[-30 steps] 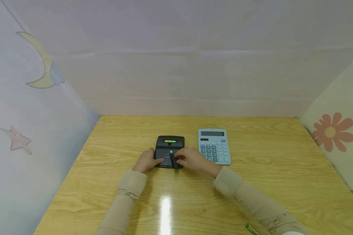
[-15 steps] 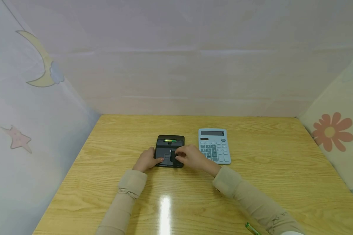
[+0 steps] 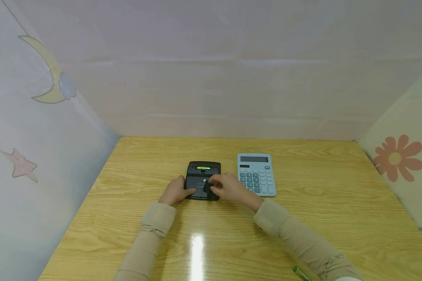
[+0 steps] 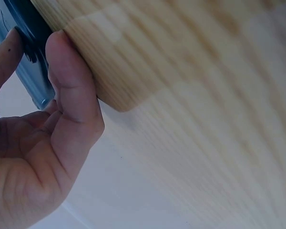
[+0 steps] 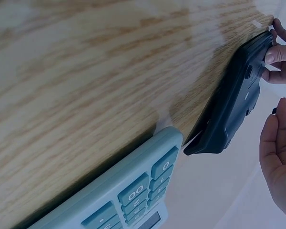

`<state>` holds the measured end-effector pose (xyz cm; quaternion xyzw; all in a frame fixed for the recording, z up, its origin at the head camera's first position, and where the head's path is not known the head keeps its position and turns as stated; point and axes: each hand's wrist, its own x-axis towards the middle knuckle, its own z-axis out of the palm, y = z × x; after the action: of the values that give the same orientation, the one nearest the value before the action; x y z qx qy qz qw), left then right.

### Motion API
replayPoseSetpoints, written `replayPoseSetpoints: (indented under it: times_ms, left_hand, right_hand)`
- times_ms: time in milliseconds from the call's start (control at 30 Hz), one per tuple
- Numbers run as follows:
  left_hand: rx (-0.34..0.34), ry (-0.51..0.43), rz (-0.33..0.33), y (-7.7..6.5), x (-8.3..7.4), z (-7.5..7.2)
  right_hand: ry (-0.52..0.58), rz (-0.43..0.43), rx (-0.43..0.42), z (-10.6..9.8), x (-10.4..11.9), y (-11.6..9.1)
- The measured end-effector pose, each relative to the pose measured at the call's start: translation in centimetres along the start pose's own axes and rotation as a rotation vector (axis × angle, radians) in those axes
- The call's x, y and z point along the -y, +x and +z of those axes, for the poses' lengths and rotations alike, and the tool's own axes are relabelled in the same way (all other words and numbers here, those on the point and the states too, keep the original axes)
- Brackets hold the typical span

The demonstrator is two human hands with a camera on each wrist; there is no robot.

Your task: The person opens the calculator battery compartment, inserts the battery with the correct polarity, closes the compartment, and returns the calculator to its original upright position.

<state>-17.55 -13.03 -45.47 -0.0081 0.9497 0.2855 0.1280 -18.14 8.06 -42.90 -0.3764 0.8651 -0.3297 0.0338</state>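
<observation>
A black calculator lies face down on the table, with a green battery in the open slot near its far end. My left hand grips its left edge, thumb on the upturned back. In the left wrist view, the fingers of that hand curl at the side of the dark casing. Above the calculator's right half, my right hand pinches a small black cover. The right wrist view shows only a bit of this cover past the right hand's fingers.
A light blue calculator lies face up, just right of the black one, its display showing a digit. A loose green battery lies at the near edge of view by the right sleeve. Printed cloth walls stand around the wooden table.
The black cover has turned in my right hand from a long strip to a shorter, tilted shape. My right hand has shifted very slightly; the left still grips the black calculator.
</observation>
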Motion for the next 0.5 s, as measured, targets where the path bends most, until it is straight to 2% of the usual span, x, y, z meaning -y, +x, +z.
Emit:
replayPoseSetpoints:
  times_ms: [500]
  left_hand:
    - [-0.002, 0.015, -0.001, 0.04, -0.05, 0.03]
  right_hand:
    - [0.021, 0.046, -0.018, 0.2, -0.05, 0.01]
